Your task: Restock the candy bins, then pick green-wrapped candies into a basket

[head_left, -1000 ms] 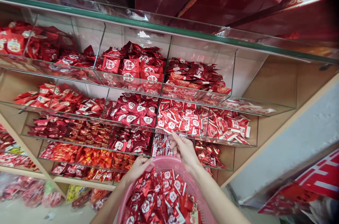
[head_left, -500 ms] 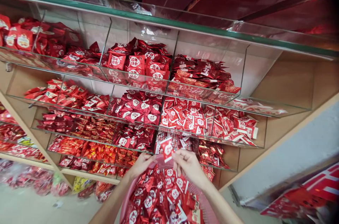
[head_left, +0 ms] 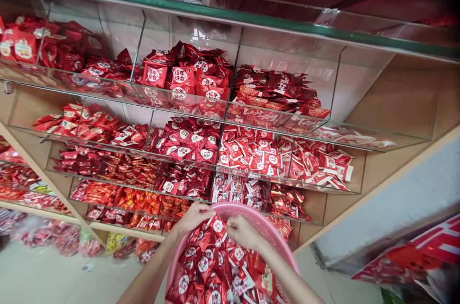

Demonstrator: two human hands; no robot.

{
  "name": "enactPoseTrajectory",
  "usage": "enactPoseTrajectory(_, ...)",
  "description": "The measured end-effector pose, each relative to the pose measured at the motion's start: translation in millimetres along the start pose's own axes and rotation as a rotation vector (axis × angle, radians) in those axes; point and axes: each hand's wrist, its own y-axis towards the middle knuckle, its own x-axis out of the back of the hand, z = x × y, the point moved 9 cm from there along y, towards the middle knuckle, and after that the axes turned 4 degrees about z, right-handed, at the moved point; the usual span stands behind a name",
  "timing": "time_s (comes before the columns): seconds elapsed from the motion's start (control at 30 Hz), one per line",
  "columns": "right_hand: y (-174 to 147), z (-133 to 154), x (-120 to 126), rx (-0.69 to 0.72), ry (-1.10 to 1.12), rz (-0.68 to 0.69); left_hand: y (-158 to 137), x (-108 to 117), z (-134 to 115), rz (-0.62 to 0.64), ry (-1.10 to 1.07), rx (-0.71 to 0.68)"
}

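Observation:
A pink plastic basket (head_left: 264, 220) full of small red candy packets (head_left: 206, 263) is in front of me at the bottom of the view. My left hand (head_left: 195, 219) is closed over its left far rim. Inside the basket's far side, my right hand (head_left: 243, 232) is closed in a pinch at the edge of a red packet with a white round label (head_left: 217, 224). That packet lies between the two hands, above the pile. The fingertips of my right hand are partly hidden.
Ahead stands a wooden shelf with glass-divided bins (head_left: 187, 107) full of red packets. A thick glass ledge (head_left: 230, 16) crosses above them. Plastic bags of packets (head_left: 68, 239) lie on the floor at left. Red-and-white packaging (head_left: 413, 258) is at lower right.
My right hand has come down and slightly nearer with the packet, from above the far rim into the basket. The basket's far rim now shows more fully. The view has shifted slightly.

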Motion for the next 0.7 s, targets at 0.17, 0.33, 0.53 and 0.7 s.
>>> enactPoseTrajectory(0.17, 5, -10, -3, -0.037, 0.086, 0.022, 2, -1, -1, 0.03, 0.037, -0.05)
enactPoseTrajectory(0.33, 5, -20, -9, -0.024, 0.248, 0.048, 0, -2, -5, 0.042, 0.049, -0.059)
enactPoseTrajectory(0.53, 0, -36, 3, -0.047, 0.308, 0.047, -2, -5, -3, 0.035, 0.012, -0.003)
enactPoseTrajectory(0.7, -19, -64, 35, -0.103, 0.286, 0.035, -3, -5, -8, 0.035, 0.028, 0.015)
